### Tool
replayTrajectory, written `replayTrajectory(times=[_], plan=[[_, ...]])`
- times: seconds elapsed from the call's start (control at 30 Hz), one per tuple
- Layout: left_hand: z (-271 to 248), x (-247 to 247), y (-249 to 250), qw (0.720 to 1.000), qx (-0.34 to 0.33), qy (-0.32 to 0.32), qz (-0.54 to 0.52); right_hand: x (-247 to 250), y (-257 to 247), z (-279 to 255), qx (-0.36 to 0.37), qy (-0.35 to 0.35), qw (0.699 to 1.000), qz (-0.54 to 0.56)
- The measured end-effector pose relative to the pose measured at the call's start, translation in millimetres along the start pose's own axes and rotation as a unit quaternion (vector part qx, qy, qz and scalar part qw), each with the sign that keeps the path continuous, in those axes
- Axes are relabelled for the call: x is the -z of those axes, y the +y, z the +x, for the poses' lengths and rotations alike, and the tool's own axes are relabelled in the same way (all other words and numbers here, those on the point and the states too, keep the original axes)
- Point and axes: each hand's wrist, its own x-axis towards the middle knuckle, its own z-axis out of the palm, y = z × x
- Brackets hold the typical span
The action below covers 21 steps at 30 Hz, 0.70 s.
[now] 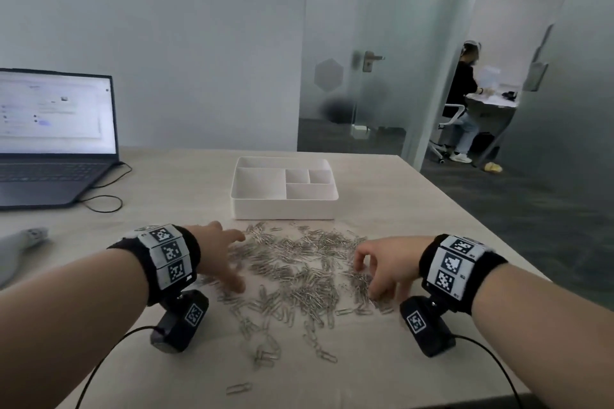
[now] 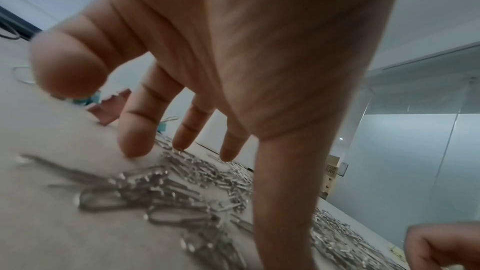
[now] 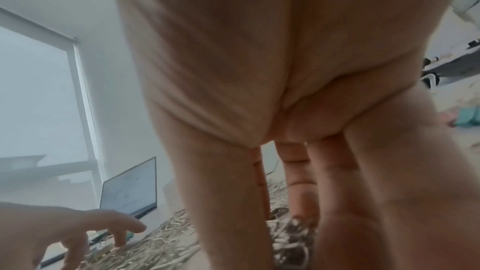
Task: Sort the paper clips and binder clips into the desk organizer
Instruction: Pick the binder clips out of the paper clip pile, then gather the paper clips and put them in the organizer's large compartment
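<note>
Several silver paper clips point(image 1: 299, 269) lie in a wide loose pile on the pale table. Behind the pile stands a white desk organizer point(image 1: 284, 209) whose compartments show nothing inside. My left hand point(image 1: 232, 262) has its fingers spread and straight, tips touching the pile's left edge; no clip is gripped in the left hand point(image 2: 182, 147). My right hand point(image 1: 368, 272) arches over the pile's right side, and in the wrist view its fingers point(image 3: 298, 182) point down into the paper clips point(image 3: 291, 233) without pinching. A pink binder clip point(image 2: 111, 108) and a teal one point(image 2: 85, 100) lie beyond my left thumb.
An open laptop point(image 1: 56, 139) with a trailing cable point(image 1: 103, 199) sits at the far left. A grey object point(image 1: 23, 242) lies at the left edge. The table's right edge point(image 1: 481, 226) drops to dark carpet. A person point(image 1: 465, 103) sits beyond the glass partition.
</note>
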Motion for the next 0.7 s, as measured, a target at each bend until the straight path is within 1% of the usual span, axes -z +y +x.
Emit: replayTrajectory(times=[0.1, 0.2, 0.3, 0.37, 0.43, 0.5, 0.6, 0.7], plan=[[3, 0, 4, 1.0, -0.014, 0.004, -0.026, -3, -14, 12, 0.029, 0.006, 0.999, 0.038], [10, -1, 10, 0.996, -0.041, 0.012, -0.075, -3, -28, 21, 0.063, 0.028, 0.997, 0.029], [16, 1, 16, 0.991, -0.06, 0.023, -0.116, 4, -35, 25, 0.086, 0.046, 0.992, 0.084], [19, 3, 16, 0.993, -0.052, 0.042, -0.1, 13, -35, 23, 0.069, 0.068, 0.995, 0.035], [23, 6, 16, 0.996, -0.033, 0.06, -0.064, 21, -31, 24, 0.03, 0.085, 0.994, -0.059], [28, 9, 19, 0.997, -0.017, 0.049, -0.051, 24, -28, 29, 0.001, 0.08, 0.99, -0.119], [37, 11, 29, 0.999, -0.02, 0.024, -0.033, 24, -33, 35, 0.004, 0.054, 0.99, -0.134], [41, 12, 40, 0.998, -0.048, 0.021, -0.019, 19, -47, 39, 0.031, 0.038, 0.99, -0.129]])
